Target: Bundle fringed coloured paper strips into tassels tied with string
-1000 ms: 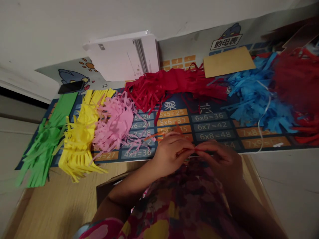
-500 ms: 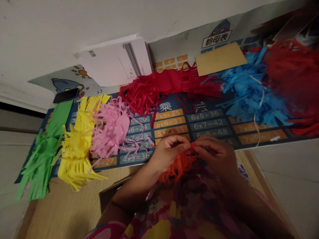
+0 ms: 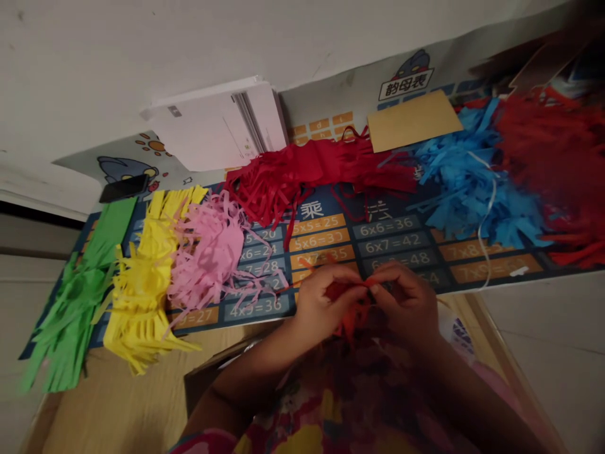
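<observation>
By mat (image 3: 259,308), left hand (image 3: 321,299) and right hand (image 3: 409,306) pinch orange paper (image 3: 352,320) (box (image 3: 196,392) below, contents unclear).

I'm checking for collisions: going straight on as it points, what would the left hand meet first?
Probably the right hand, whose fingertips face the left hand across the orange paper they pinch; depth there is unclear.

- Head view: worn on head, faces forward and steeply down.
- Range close, within arm's reach; left hand (image 3: 319,299) and right hand (image 3: 409,306) low centre.
- Dark-blue printed paper mat (image 3: 392,243) crosses mid-frame, slanting up rightward.
- Upper frame: plain off-white wall (image 3: 142,47).
</observation>
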`<state>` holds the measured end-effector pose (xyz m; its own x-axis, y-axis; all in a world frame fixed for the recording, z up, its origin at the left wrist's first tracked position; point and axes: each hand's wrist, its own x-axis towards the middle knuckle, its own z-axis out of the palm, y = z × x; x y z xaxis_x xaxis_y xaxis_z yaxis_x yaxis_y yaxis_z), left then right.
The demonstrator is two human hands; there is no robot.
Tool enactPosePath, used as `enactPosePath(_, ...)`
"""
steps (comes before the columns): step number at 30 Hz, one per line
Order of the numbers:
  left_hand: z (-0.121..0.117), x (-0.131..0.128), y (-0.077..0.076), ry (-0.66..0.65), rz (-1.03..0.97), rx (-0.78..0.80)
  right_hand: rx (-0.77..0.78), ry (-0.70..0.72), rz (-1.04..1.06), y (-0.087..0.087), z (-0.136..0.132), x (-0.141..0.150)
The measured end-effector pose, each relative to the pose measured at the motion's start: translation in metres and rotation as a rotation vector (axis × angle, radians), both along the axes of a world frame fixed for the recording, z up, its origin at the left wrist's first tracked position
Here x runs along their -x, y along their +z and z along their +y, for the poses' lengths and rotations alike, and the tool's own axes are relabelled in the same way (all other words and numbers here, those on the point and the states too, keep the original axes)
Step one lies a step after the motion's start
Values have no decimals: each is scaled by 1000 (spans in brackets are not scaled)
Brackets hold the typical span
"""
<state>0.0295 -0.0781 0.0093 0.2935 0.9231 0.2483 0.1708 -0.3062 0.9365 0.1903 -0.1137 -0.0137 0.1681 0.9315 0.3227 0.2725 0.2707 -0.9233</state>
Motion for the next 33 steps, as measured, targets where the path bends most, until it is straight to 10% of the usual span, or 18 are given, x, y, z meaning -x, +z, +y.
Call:
enactPosePath(12, 6, 0, 2, -158, 102, 3, -35, -21, -174, -1, 0, -10)
enactPosePath(15, 11, 7, 6, -149, 68, 35, -35, -26, -266, 13, 20, -51)
enactPosePath(20, 17, 8, 7, -168, -59, 142, -15, -605, -429, 42, 99, -170)
enactPosePath(26, 12, -1, 4, -131, -50, 208, 350, -516, -517, 42, 187, -233)
enactPosePath(33, 13, 8, 3, -16, -252, 520, 261, -462, -256, 77, 146, -225)
